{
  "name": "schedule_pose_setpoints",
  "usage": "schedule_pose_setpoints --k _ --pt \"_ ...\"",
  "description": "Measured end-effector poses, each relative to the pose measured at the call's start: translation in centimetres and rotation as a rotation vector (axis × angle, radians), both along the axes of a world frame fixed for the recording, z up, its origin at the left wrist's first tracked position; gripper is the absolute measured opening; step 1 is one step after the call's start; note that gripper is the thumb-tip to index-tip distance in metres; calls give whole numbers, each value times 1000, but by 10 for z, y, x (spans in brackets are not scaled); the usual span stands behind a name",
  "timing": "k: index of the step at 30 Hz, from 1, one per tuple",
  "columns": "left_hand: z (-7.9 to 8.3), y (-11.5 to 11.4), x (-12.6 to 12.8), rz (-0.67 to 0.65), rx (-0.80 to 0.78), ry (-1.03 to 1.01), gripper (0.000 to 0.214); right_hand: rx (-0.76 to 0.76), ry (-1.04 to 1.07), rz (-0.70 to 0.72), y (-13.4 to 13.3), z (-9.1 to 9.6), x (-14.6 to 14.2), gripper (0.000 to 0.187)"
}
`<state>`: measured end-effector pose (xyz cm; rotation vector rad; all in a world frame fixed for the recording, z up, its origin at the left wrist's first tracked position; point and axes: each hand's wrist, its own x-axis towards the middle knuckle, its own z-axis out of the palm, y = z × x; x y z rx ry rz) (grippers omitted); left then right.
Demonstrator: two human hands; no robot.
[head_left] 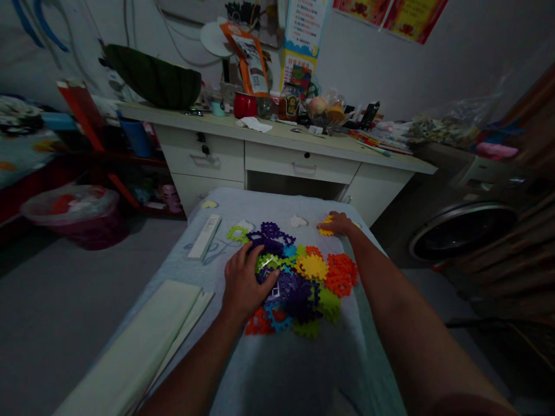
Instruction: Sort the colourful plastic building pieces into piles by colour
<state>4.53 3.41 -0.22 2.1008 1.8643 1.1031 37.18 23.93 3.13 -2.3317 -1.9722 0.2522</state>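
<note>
A loose heap of colourful plastic gear pieces lies on the cloth-covered table: purple ones [297, 294], a yellow one [312, 267], orange-red ones [341, 274] and green ones [329, 305]. My left hand [243, 280] rests at the heap's left side, thumb and fingers spread around green and purple pieces without a visible grip. Beyond the heap, at the far right of the tabletop, my right hand [341, 223] has its fingers closed on a yellow gear piece [326, 226]. Its fingertips partly cover that piece. A light-green gear frame [237, 233] lies beyond my left hand.
A pale narrow box [204, 237] and folded pale sheets [156, 323] lie on the table's left side. Behind stands a white desk [299, 164] crowded with jars and packets. A washing machine [459, 202] is at right, a lidded tub [76, 216] at left.
</note>
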Motion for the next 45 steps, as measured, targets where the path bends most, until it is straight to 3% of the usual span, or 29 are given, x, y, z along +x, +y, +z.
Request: schedule_pose_setpoints --k 3,10,15,21,24,27,32,37,45 --pt "0 0 0 2 10 1 58 -21 16 19 -7 3 -6 83" --pt "0 2 0 5 20 4 59 192 73 202 -43 3 -22 50" --pt "-1 2 0 0 17 -1 59 304 231 239 -75 20 -39 37" --pt "1 2 1 -7 7 -50 55 306 589 449 -134 41 -100 43" --pt "1 2 -1 -16 -4 -148 46 282 521 544 -163 38 -134 44" --pt "4 -1 -3 30 1 -225 46 277 401 635 -186 35 -150 46" --pt "10 -11 -1 91 31 -90 49 235 274 571 -218 25 -138 57" --pt "8 -14 2 -43 -27 67 61 169 202 540 -239 6 -125 77" --pt "3 -13 -9 -40 -10 50 50 133 117 564 -225 2 -116 80"
